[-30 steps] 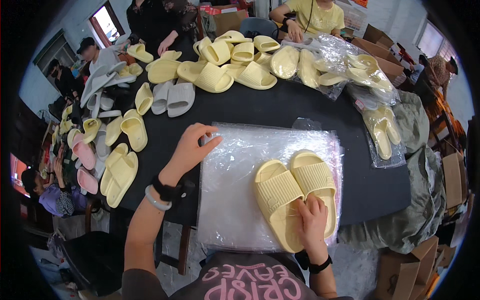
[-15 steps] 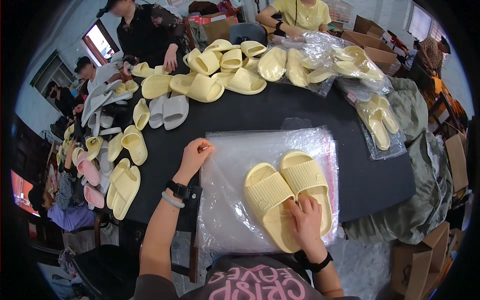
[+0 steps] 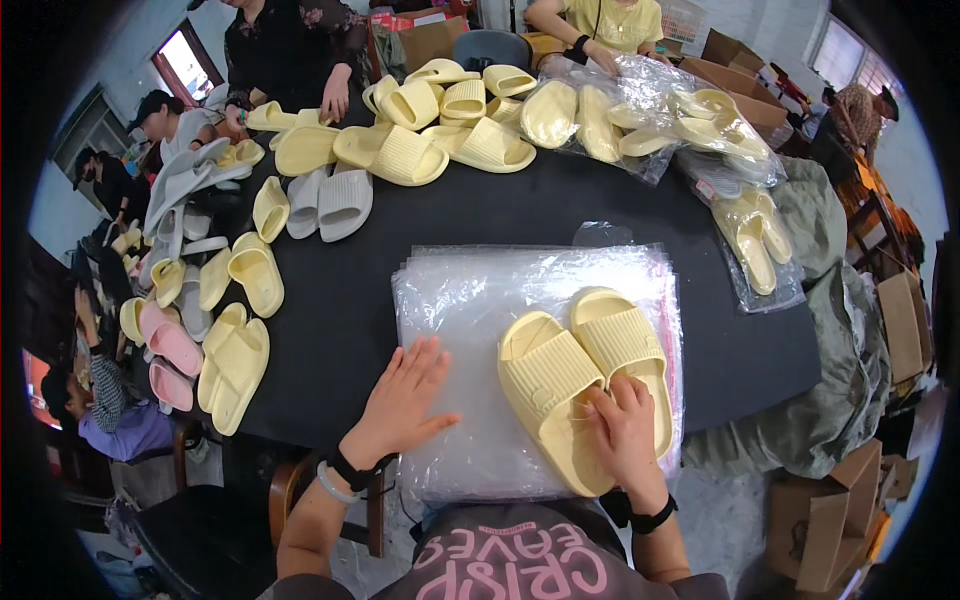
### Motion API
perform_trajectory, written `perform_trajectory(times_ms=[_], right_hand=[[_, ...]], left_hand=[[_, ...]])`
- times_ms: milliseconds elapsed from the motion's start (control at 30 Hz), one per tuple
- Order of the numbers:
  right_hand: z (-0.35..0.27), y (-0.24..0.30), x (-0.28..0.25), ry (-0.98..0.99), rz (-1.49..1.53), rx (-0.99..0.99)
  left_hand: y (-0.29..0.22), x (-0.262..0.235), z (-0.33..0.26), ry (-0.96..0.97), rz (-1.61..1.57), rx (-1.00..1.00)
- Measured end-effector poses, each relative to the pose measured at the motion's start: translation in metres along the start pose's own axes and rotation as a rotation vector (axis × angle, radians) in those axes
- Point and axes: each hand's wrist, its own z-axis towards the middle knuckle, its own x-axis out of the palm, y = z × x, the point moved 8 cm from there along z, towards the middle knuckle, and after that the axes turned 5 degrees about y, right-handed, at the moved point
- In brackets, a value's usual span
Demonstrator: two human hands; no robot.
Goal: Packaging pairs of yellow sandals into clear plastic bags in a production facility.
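Note:
A stack of clear plastic bags (image 3: 460, 300) lies on the black table in front of me. On its right half rests a pair of pale yellow slippers (image 3: 548, 372), side by side with toes pointing away. My right hand (image 3: 622, 420) grips the pair where their inner edges meet, its fingers closed and fingertips partly hidden between them. My left hand (image 3: 405, 398) is spread over the left part of the bags, palm down, holding nothing; whether it presses on the plastic I cannot tell.
Yellow slippers (image 3: 400, 155) line the table's far side, with grey slippers (image 3: 345, 203) beside them and pink ones (image 3: 170, 335) at left. Bagged slippers (image 3: 750, 235) lie at right. Several people stand or sit around. Cardboard boxes (image 3: 825, 520) stand at lower right.
My left hand has let go of the bags' far left corner, come nearer and spread flat. My right hand stays on the slippers, which have shifted slightly right and away.

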Motion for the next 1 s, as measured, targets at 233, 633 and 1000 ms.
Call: perform_trajectory(times_ms=[233,633,1000], right_hand=[[0.001,-0.003,-0.047,-0.041,0.25,0.049],[-0.018,-0.001,-0.054,-0.18,0.255,0.037],[-0.029,-0.036,-0.056,-0.32,0.55,0.087]], left_hand=[[0.003,0.004,0.0,-0.007,-0.025,-0.032],[-0.146,-0.137,0.029,-0.071,-0.302,0.459],[-0.14,-0.093,0.089,0.013,-0.553,0.286]])
